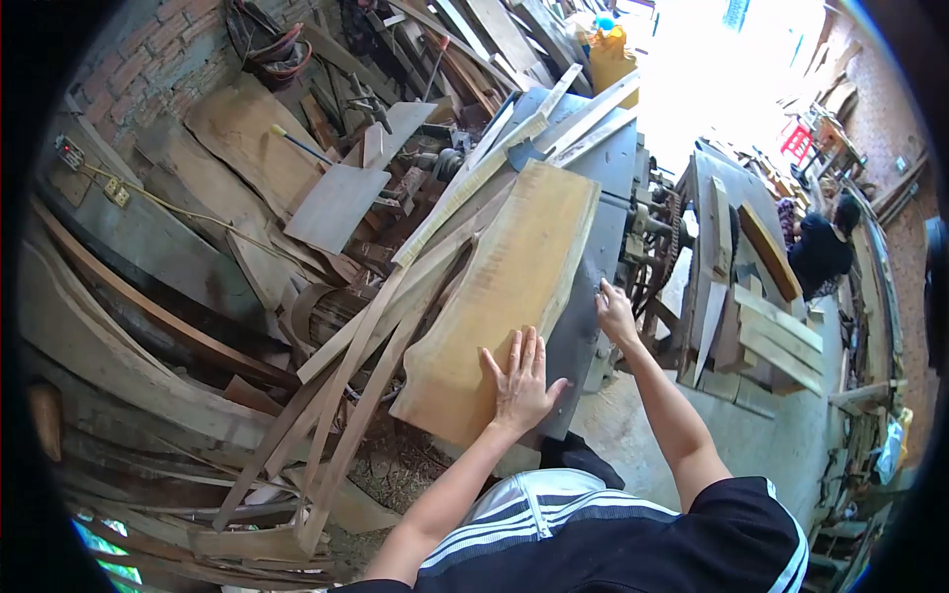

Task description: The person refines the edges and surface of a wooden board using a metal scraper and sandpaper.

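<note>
A wide wooden slab (509,282) with a wavy natural edge lies on the grey metal machine table (615,259). My left hand (521,383) rests flat on the slab's near end, its fingers spread and thumb out to the right. To the right of the slab, my right hand (615,312) is closed over the table's right edge, its fingers curled. Whatever is in those fingers, if anything, is too small to make out. A dark curved metal piece (524,154) stands at the slab's far end.
Long wood strips (381,306) lie along the slab's left side. Boards crowd the left wall. On the right, a second bench (710,227) holds timber, and a person (825,247) in dark clothes is beyond it. A yellow sack (613,59) stands at the back.
</note>
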A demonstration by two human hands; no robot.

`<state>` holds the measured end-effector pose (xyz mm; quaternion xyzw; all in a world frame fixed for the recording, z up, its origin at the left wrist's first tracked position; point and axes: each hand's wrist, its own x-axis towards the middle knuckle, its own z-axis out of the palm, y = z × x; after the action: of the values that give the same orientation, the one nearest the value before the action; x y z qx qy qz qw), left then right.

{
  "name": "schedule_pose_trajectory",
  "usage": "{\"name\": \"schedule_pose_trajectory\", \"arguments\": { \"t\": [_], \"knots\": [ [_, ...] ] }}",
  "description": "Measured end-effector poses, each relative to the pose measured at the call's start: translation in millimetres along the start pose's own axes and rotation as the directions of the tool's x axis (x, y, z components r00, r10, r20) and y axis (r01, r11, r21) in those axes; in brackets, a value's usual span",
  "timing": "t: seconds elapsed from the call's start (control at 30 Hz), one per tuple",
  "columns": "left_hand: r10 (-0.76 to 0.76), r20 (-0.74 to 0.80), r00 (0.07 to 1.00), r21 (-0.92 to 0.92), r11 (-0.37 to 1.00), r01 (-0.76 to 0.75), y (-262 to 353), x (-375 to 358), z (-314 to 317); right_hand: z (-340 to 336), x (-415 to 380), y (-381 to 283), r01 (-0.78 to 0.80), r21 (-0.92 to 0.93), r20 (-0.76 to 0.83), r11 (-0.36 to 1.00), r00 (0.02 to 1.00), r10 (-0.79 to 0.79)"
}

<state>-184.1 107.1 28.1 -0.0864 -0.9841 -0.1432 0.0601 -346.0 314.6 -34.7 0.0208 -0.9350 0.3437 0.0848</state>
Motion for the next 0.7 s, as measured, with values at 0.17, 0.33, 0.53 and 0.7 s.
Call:
{"name": "schedule_pose_trajectory", "arguments": {
  "t": [0.17, 0.33, 0.53, 0.7],
  "knots": [
    [-0.144, -0.071, 0.987, 0.045, 0.988, 0.147, -33.6, 68.7, 12.3, -12.1, 98.3, -24.2, 0.153, -0.056, -0.222, 0.987, 0.962, -0.162],
    [-0.197, -0.158, 0.968, 0.091, 0.973, 0.213, -44.8, 103.2, 14.0, 2.2, 240.6, -73.9, 0.451, -0.041, -0.174, 0.892, 0.876, -0.451],
    [-0.275, -0.089, 0.957, 0.065, 0.957, 0.281, -38.1, 108.2, 1.7, 70.4, 360.1, -153.0, 0.369, -0.351, 0.49, 0.86, 0.856, -0.167],
    [-0.294, -0.064, 0.954, 0.026, 0.955, 0.296, -41.1, 110.5, 0.1, 93.3, 389.3, -172.9, 0.303, -0.515, 0.626, 0.802, 0.772, 0.11]
  ]
}}
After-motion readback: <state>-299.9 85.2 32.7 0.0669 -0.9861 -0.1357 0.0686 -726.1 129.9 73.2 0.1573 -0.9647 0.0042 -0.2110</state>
